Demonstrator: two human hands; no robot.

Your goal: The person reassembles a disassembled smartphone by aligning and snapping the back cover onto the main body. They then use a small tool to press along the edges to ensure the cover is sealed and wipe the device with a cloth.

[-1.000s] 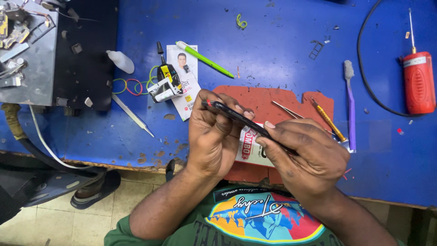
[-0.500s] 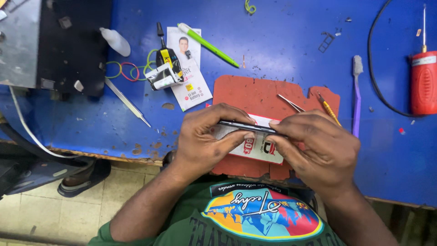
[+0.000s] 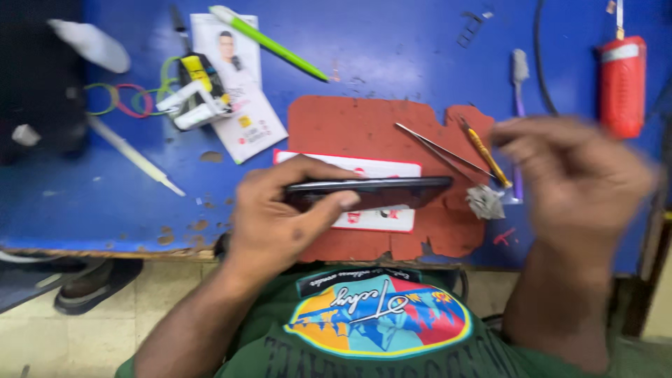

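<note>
The left hand point(image 3: 280, 224), at the centre of the frame, pinches a slim black slab-shaped phone point(image 3: 371, 189) by its near end, thumb over the top edge and fingers curled under, so the phone is seen edge-on and runs level toward the right. It hangs just above a ragged-edged red rubber mat point(image 3: 364, 126) and a white card with a red border point(image 3: 378, 218) lying on the mat. The right hand point(image 3: 574, 171), at centre right, is lifted clear of the phone and blurred; its fingers look loosely spread, and whether it holds anything cannot be told.

On the right part of the mat lie thin metal tweezers point(image 3: 441, 150), a yellow-handled pick point(image 3: 486, 154) and a crumpled grey wad point(image 3: 484, 201). Beyond them, on the blue-painted wooden bench point(image 3: 392, 49), rest a purple toothbrush point(image 3: 518, 98) and, at the upper right, a red cylindrical tool point(image 3: 621, 84). At the upper left are a green pen point(image 3: 269, 42), a printed leaflet point(image 3: 245, 105) under a small yellow and white gadget point(image 3: 194, 98), and coloured rubber bands point(image 3: 122, 99).

With only 1 hand on the phone, the grip should stay firm on the frame edges rather than the glass, and the phone kept low over the mat so a slip costs little. The free hand probably does best taking 1 tool cleanly, leaving the wad and neighbouring tools undisturbed.
</note>
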